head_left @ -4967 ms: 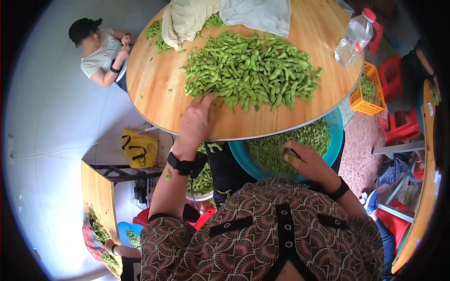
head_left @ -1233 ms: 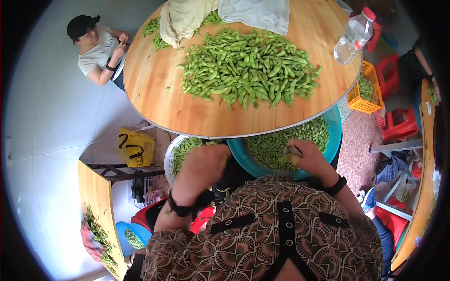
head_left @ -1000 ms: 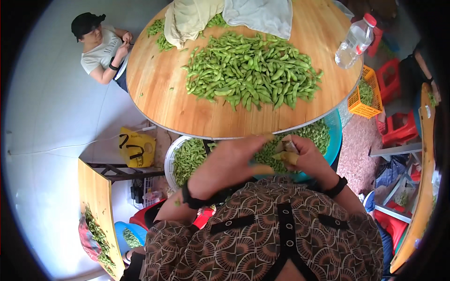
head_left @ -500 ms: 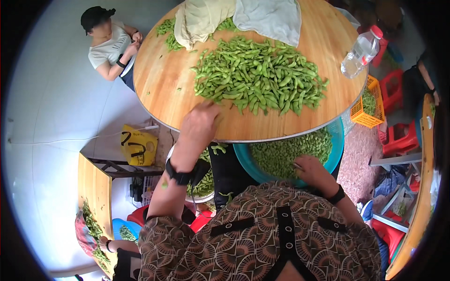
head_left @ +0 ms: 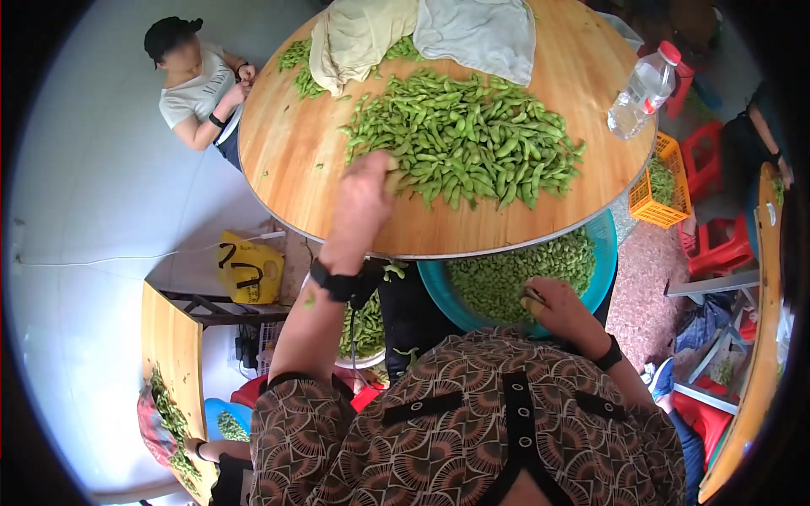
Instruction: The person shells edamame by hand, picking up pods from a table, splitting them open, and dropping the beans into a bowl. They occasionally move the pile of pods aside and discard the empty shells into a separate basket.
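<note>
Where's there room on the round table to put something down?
Left: between green pods and table rim, bar a few scraps. Right: between pods and bottle. Crowded: the middle, the far side under cream cloth and white cloth, and around the left hand.

This looks like a small workroom for preparing food, though whether it belongs to a home or a business cannot be told. Green pods [head_left: 472,139] lie heaped on a round wooden table [head_left: 291,173], with loose beans [head_left: 523,274] in a turquoise basin [head_left: 609,253] by its edge. An orange crate [head_left: 658,211], red plastic stools [head_left: 730,238], a speckled floor [head_left: 645,295] and a plain pale wall [head_left: 101,185] surround them.
</note>
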`<action>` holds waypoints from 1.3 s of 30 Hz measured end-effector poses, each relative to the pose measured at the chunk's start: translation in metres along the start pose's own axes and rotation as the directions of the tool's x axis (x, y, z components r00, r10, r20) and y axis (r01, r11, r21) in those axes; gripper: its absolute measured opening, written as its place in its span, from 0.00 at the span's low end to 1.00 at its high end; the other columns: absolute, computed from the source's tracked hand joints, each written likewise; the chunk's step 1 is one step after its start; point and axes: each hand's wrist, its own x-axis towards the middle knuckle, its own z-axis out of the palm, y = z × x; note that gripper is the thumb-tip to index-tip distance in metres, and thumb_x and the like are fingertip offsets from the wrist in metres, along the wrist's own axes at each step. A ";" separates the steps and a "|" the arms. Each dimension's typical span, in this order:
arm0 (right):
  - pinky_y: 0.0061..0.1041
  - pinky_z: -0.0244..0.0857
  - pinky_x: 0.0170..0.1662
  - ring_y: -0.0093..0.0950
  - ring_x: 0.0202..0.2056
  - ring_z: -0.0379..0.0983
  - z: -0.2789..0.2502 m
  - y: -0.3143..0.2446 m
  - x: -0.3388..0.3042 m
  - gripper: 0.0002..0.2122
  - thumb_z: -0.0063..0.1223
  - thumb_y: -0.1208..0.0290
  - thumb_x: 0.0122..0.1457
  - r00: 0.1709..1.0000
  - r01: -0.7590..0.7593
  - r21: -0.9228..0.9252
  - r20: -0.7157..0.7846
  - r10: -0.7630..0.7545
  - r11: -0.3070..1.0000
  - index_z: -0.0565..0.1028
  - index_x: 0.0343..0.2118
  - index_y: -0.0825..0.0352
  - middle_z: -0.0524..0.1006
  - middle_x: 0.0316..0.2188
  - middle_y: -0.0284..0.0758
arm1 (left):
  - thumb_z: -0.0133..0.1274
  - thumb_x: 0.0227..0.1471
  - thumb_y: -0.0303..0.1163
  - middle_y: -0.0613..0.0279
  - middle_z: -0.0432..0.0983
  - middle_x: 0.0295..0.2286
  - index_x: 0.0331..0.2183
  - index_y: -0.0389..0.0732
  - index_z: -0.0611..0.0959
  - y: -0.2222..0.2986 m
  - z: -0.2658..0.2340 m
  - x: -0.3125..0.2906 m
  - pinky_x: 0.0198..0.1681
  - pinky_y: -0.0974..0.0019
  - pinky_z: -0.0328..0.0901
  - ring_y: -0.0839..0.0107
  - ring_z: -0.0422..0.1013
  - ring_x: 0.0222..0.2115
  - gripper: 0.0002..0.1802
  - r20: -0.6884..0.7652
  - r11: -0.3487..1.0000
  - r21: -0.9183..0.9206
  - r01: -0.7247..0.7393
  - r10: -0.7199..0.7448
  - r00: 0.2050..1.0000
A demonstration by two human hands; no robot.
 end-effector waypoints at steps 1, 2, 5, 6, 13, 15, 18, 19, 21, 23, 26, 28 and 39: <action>0.37 0.63 0.33 0.45 0.30 0.70 0.000 0.000 0.001 0.08 0.53 0.71 0.53 1.000 0.010 0.017 -0.001 -0.010 1.000 0.71 0.32 0.71 0.71 0.25 0.47 | 0.57 0.44 0.26 0.49 0.74 0.26 0.29 0.38 0.74 0.000 -0.016 -0.005 0.34 0.52 0.68 0.49 0.73 0.30 0.08 0.019 0.989 -0.023 0.148 -0.148 0.989; 0.37 0.63 0.33 0.45 0.30 0.70 -0.002 0.001 0.000 0.08 0.53 0.71 0.53 1.000 0.008 0.018 -0.003 -0.008 1.000 0.71 0.32 0.71 0.71 0.25 0.47 | 0.57 0.45 0.28 0.48 0.74 0.24 0.29 0.38 0.74 0.000 -0.038 -0.011 0.32 0.53 0.68 0.49 0.73 0.27 0.09 0.148 0.975 0.157 0.157 -0.180 0.972; 0.37 0.64 0.34 0.45 0.30 0.71 -0.003 0.001 -0.002 0.09 0.52 0.70 0.54 1.000 0.025 -0.015 0.009 -0.025 1.000 0.71 0.32 0.71 0.72 0.25 0.47 | 0.57 0.45 0.28 0.48 0.75 0.26 0.31 0.38 0.77 -0.012 -0.067 -0.034 0.32 0.54 0.69 0.50 0.73 0.29 0.09 0.342 0.881 0.454 0.133 -0.310 0.887; 0.36 0.64 0.34 0.45 0.30 0.71 -0.002 0.002 -0.002 0.09 0.52 0.69 0.54 1.000 0.004 -0.022 0.019 -0.003 1.000 0.71 0.33 0.71 0.72 0.26 0.47 | 0.56 0.45 0.28 0.49 0.76 0.26 0.32 0.38 0.78 -0.008 -0.064 -0.031 0.32 0.54 0.70 0.50 0.74 0.29 0.09 0.297 0.946 0.316 0.067 -0.165 0.941; 0.40 0.64 0.39 0.48 0.35 0.71 0.004 -0.021 0.013 0.11 0.49 0.67 0.56 0.997 0.047 0.022 0.065 -0.048 0.999 0.71 0.38 0.70 0.74 0.30 0.49 | 0.48 0.44 0.19 0.46 0.76 0.29 0.33 0.37 0.79 -0.002 0.009 -0.004 0.33 0.52 0.69 0.47 0.74 0.31 0.11 0.223 0.994 0.109 -0.025 0.000 0.975; 0.36 0.65 0.37 0.45 0.32 0.72 0.004 -0.020 0.012 0.11 0.49 0.68 0.56 0.996 0.079 0.032 0.042 -0.080 0.996 0.71 0.39 0.69 0.73 0.28 0.47 | 0.53 0.45 0.23 0.48 0.74 0.27 0.37 0.39 0.78 -0.006 0.014 -0.003 0.33 0.54 0.69 0.51 0.74 0.30 0.13 0.190 0.996 0.090 -0.017 0.000 0.982; 0.34 0.66 0.35 0.44 0.30 0.72 -0.004 -0.031 0.010 0.11 0.49 0.70 0.57 0.997 0.070 0.064 0.038 -0.073 0.995 0.72 0.41 0.69 0.74 0.26 0.46 | 0.57 0.49 0.26 0.53 0.74 0.27 0.42 0.41 0.78 0.010 0.003 0.000 0.32 0.60 0.69 0.62 0.74 0.29 0.16 0.194 0.982 -0.094 0.163 -0.142 0.971; 0.37 0.66 0.35 0.46 0.31 0.73 -0.008 -0.037 0.011 0.11 0.48 0.70 0.58 0.998 0.029 0.081 0.060 -0.034 0.996 0.72 0.41 0.69 0.74 0.27 0.46 | 0.57 0.51 0.26 0.57 0.76 0.28 0.42 0.41 0.78 0.021 -0.003 0.001 0.31 0.64 0.70 0.70 0.75 0.30 0.14 0.252 0.910 -0.247 0.334 -0.273 0.928; 0.33 0.66 0.33 0.40 0.28 0.73 -0.010 -0.046 0.016 0.10 0.47 0.70 0.59 0.998 0.016 0.166 0.056 -0.025 0.986 0.72 0.42 0.68 0.75 0.25 0.43 | 0.56 0.53 0.24 0.60 0.77 0.30 0.43 0.41 0.78 0.034 -0.004 -0.007 0.31 0.68 0.70 0.74 0.74 0.31 0.14 0.328 0.733 -0.545 0.408 -0.261 0.908; 0.30 0.66 0.30 0.33 0.25 0.73 -0.012 -0.054 0.023 0.10 0.46 0.70 0.61 0.998 0.000 0.248 0.056 -0.014 0.969 0.71 0.42 0.67 0.75 0.23 0.40 | 0.55 0.54 0.22 0.67 0.78 0.34 0.41 0.39 0.79 0.060 -0.006 -0.016 0.37 0.72 0.73 0.77 0.74 0.35 0.11 0.412 0.381 -0.802 0.460 -0.206 0.888; 0.21 0.63 0.25 0.20 0.21 0.69 -0.013 -0.066 0.033 0.10 0.43 0.70 0.64 0.981 -0.168 0.562 0.172 0.084 0.810 0.70 0.45 0.66 0.74 0.23 0.32 | 0.56 0.52 0.20 0.62 0.78 0.33 0.41 0.37 0.80 0.104 0.001 -0.035 0.35 0.71 0.72 0.72 0.76 0.34 0.12 0.489 0.227 -0.817 0.530 -0.213 0.846; 0.15 0.59 0.22 0.15 0.20 0.65 -0.009 -0.068 0.037 0.11 0.40 0.70 0.66 0.995 -0.094 0.727 0.080 0.053 0.680 0.68 0.48 0.65 0.73 0.25 0.29 | 0.56 0.51 0.20 0.56 0.78 0.32 0.41 0.35 0.79 0.115 0.012 -0.041 0.35 0.68 0.71 0.66 0.77 0.33 0.13 0.174 0.721 -0.669 0.182 -0.087 0.981; 0.15 0.55 0.20 0.15 0.17 0.63 -0.011 -0.061 0.022 0.08 0.39 0.71 0.67 0.988 -0.077 0.793 -0.019 0.152 0.605 0.67 0.46 0.64 0.73 0.25 0.29 | 0.47 0.58 0.22 0.56 0.76 0.27 0.47 0.34 0.78 0.141 0.026 -0.045 0.27 0.72 0.65 0.75 0.69 0.23 0.15 0.278 0.654 -0.697 0.296 -0.134 0.951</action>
